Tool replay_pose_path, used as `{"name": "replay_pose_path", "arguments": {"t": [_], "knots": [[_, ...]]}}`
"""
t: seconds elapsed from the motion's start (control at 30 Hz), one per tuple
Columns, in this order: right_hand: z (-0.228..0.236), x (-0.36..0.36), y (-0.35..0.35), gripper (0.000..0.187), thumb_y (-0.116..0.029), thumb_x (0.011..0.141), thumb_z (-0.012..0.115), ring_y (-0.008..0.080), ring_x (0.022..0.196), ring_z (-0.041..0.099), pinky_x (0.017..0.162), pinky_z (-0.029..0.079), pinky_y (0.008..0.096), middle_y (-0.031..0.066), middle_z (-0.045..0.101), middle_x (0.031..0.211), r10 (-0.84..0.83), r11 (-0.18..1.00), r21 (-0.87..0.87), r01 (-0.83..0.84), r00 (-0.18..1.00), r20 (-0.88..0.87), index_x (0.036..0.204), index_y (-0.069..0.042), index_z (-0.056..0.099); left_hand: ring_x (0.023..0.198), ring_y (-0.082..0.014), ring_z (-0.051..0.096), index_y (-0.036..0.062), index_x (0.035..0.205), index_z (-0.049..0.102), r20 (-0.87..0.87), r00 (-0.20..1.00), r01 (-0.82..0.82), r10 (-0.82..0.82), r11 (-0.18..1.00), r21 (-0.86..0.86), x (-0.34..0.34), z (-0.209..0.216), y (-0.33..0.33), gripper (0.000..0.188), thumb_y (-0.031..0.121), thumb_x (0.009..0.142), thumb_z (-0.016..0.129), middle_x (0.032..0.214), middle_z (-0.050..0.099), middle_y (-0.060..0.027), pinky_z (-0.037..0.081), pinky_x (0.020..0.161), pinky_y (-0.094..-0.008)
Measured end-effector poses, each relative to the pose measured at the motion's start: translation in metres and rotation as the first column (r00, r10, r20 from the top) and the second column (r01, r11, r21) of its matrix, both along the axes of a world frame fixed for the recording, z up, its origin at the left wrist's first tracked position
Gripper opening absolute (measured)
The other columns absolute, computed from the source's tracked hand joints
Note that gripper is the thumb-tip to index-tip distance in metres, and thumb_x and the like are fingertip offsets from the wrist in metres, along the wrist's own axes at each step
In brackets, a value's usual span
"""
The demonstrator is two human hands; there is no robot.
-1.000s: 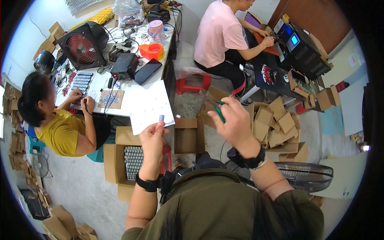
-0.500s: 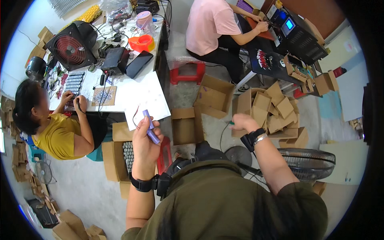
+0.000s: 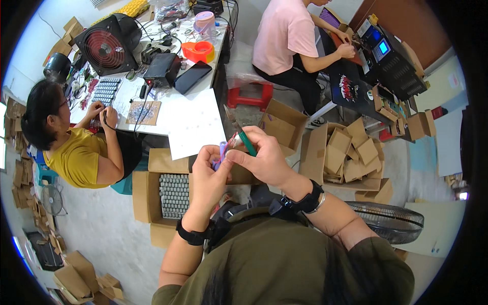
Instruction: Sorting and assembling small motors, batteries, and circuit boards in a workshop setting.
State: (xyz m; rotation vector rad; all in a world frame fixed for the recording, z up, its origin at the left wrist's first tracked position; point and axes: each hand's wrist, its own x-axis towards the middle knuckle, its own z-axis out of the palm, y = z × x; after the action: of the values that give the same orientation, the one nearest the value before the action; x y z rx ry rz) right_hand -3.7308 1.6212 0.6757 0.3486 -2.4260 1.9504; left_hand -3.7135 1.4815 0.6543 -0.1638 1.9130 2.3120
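My left hand (image 3: 209, 170) is closed around a pair of purple cylindrical battery cells (image 3: 222, 148), mostly hidden by the fingers. A thin red wire (image 3: 232, 139) runs up from the cells toward my right hand. My right hand (image 3: 267, 157) grips a slim tool with a green handle (image 3: 247, 143) and a long, tapering grey metal end pointing up and left; its exact kind is unclear. The thumbs of both hands meet beside the cells, and the right fingertips are at the wire.
A white worktable (image 3: 165, 114) with a white sheet (image 3: 195, 127) stands ahead left, where a person in yellow (image 3: 84, 157) works. Another person in pink (image 3: 284, 40) sits at a black machine (image 3: 391, 56). Below me are cartons, one holding several grey cells (image 3: 180, 198). A fan (image 3: 386, 221) stands right.
My right hand has come from the right to meet my left, bringing the green-handled tool up. My left hand has shifted right with the cells. The whole view has shifted slightly.
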Motion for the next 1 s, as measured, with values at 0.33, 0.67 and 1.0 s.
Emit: {"name": "replay_pose_path", "arguments": {"t": [0.33,0.67,1.0], "knots": [[-0.016,-0.006,-0.007,0.019,-0.015,0.074,0.066,0.0147,0.079,0.053,0.069,0.043,0.0266,0.008,0.054,0.089,0.013,0.963,-0.261,0.058,0.965,0.263,0.078,0.003,0.06,0.055,-0.0048,0.046,-0.0012,0.102,0.054,-0.245,0.962,0.001,-0.12,0.899,-0.438,0.006,-0.009,-0.003,0.026,0.01,0.079,0.06,0.067,0.055,0.0,0.038,0.048,-0.0197],[0.012,0.001,0.006,0.017,-0.012,0.078,0.064,0.0046,0.056,0.048,0.042,0.036,0.0179,0.0037,0.051,0.089,0.247,0.841,-0.539,0.034,0.864,0.439,0.082,0.002,0.056,0.085,-0.0227,0.059,0.0097,0.101,0.046,0.134,0.88,0.203,-0.455,0.617,0.76,0.009,-0.01,-0.001,0.04,0.046,0.084,0.048,0.088,0.053,-0.0052,0.052,0.056,-0.0322],[0.016,-0.001,0.027,0.032,-0.018,0.077,0.065,0.0111,0.085,0.052,0.076,0.04,0.0254,0.0066,0.058,0.09,0.181,0.811,-0.585,0.022,0.941,0.287,0.101,0.0,0.055,0.084,-0.0229,0.06,0.0,0.105,0.05,0.163,0.875,0.204,-0.455,0.654,0.729,0.014,-0.012,-0.011,0.024,0.015,0.085,0.052,0.091,0.059,-0.0102,0.053,0.063,-0.033]]}}
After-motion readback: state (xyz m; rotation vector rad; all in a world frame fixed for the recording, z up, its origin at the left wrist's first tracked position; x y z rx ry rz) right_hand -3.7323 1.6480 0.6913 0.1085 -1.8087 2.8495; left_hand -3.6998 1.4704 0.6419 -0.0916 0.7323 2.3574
